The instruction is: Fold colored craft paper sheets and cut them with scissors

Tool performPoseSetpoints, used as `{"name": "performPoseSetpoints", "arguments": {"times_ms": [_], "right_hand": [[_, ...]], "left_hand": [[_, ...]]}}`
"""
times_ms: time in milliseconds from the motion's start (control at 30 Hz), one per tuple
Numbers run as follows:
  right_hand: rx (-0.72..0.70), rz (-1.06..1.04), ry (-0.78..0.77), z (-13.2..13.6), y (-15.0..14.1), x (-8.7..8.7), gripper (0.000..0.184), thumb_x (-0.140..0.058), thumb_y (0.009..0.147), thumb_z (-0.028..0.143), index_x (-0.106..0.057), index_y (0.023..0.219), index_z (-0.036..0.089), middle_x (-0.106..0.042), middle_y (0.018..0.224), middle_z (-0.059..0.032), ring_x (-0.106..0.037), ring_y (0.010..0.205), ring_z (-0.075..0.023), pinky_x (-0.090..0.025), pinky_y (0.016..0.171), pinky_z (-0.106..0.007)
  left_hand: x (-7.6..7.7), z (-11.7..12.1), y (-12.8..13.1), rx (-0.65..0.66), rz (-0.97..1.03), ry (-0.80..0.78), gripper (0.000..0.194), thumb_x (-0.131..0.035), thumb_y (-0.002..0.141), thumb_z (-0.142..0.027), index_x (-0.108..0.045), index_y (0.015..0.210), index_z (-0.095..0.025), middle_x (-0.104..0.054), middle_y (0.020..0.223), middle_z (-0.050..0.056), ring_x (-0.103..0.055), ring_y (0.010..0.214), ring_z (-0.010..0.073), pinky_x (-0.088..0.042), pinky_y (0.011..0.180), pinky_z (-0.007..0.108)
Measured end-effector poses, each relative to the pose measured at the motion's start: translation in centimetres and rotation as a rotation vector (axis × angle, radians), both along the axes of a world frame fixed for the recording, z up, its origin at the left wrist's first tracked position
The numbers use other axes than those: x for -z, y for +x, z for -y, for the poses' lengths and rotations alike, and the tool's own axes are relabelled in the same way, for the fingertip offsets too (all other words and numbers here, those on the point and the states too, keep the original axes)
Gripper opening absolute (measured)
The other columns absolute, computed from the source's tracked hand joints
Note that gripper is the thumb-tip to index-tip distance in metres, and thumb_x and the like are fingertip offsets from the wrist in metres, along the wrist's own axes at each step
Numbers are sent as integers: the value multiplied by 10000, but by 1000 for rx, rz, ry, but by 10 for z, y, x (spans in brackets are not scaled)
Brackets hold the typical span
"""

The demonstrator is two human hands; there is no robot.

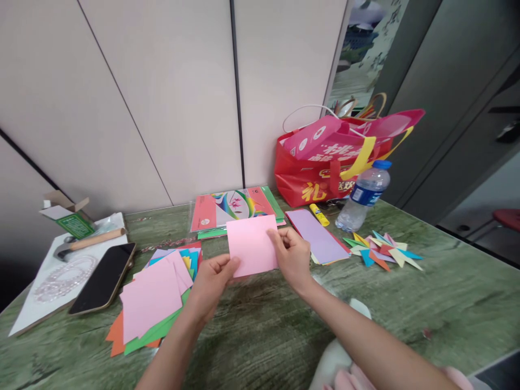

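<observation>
A square sheet of pink paper (252,246) is held up above the table between my two hands. My left hand (217,276) pinches its lower left corner, thumb on the front. On the right edge, near the top, my right hand (291,253) grips it with thumb and curled fingers. To the left lies a loose pile of coloured paper squares (152,298), pink on top, with green, orange, blue and yellow showing. Strips of purple paper (319,235) lie just beyond my right hand. Folded paper pieces in many colours (384,250) are heaped farther right.
Behind stand a red gift bag (309,173), a water bottle (363,197) and a yellow glue stick (319,215). A paper pack (211,211) lies by the wall. At left are a phone (103,279), a hammer (97,239), clear beads (65,279) and a small green box (75,225).
</observation>
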State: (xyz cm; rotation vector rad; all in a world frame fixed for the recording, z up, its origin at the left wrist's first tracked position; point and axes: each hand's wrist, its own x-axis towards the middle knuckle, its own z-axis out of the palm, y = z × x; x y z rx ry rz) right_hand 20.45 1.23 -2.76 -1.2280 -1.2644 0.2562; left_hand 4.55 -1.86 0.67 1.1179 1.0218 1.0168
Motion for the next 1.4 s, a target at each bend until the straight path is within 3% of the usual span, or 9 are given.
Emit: {"name": "performPoseSetpoints", "arguments": {"times_ms": [233,367,467,567,667,800,1167,1300,1400], "right_hand": [[3,62,54,6,-5,0,259,-518,792,341,-500,607,160,-424,473,61,-362,432,-69,-304,468,-204],[-87,28,10,3,-4,0,202,-492,808,345,-519,717,166,-502,533,36,-453,469,-93,-365,480,-210],[-190,73,73,2,-1,-5,356,-528,785,331,-449,1094,174,-596,949,-82,-573,827,-174,-466,642,-273],[-224,357,252,6,0,-12,443,-560,761,285,-435,1181,220,-455,1230,-116,-405,1150,-239,-369,908,-416],[-328,652,358,13,-3,-15,307,-545,771,239,-539,1076,276,-541,1155,-46,-334,1207,-249,-197,1000,-513],[-431,785,379,18,-10,-10,134,-505,800,201,-607,868,255,-657,779,29,-481,1046,-192,-110,1019,-519],[-352,649,369,7,9,-18,112,-546,733,151,-615,745,239,-659,688,36,-566,817,-152,-252,963,-453],[-229,331,226,-5,24,-17,97,-531,747,183,-620,728,217,-657,715,-10,-581,756,-172,-373,868,-419],[-297,-58,-65,-10,17,-7,176,-568,732,293,-601,876,196,-656,858,-59,-595,810,-191,-443,779,-369]], "left_hand": [[5,0,3,-58,18,15,312,-602,666,-436,-623,650,-126,-534,506,-9,-456,515,111,-365,532,239],[3,-1,-4,-82,-138,110,350,-558,681,-470,-562,557,-143,-441,435,-32,-385,457,101,-301,476,233],[-2,-3,-14,-64,-458,248,392,-487,734,-441,-447,460,-164,-346,412,-50,-316,430,87,-228,449,226],[-3,-3,-21,21,-841,436,382,-423,783,-345,-390,445,-170,-327,423,-48,-303,436,87,-196,459,232],[1,-1,-20,152,-1103,540,299,-361,809,-231,-493,549,-164,-480,495,-10,-406,473,106,-227,488,238],[2,3,-16,241,-1287,577,293,-322,817,-178,-538,620,-164,-576,564,40,-494,507,134,-246,492,244],[-5,3,-26,244,-1168,663,346,-279,863,-265,-518,626,-183,-572,603,11,-502,560,126,-310,568,231],[-4,-5,-36,78,-1034,538,377,-314,833,-373,-376,510,-187,-393,468,-38,-390,463,110,-271,478,232],[-5,-10,-36,-87,-745,350,380,-353,783,-461,-361,514,-192,-387,473,-43,-434,477,120,-341,469,232]]}}
